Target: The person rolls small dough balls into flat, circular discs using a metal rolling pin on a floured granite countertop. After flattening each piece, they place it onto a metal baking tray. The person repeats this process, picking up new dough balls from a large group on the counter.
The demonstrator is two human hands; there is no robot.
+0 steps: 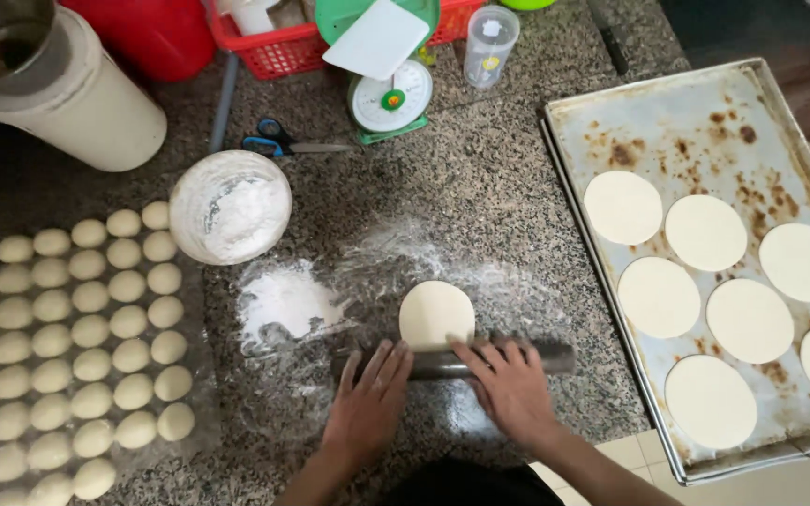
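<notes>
While flat on a dark smooth rolling pin (457,362), both hands, left (367,408) and right (510,389), open-palmed, press soft pale dough disc (436,314) near speckled granite table's (480,178) front edge.

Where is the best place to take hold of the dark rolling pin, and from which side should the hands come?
Take the rolling pin near its two bare ends, from above. It lies flat and crosswise on the counter, over the dough disc, so the middle must stay free.
</notes>
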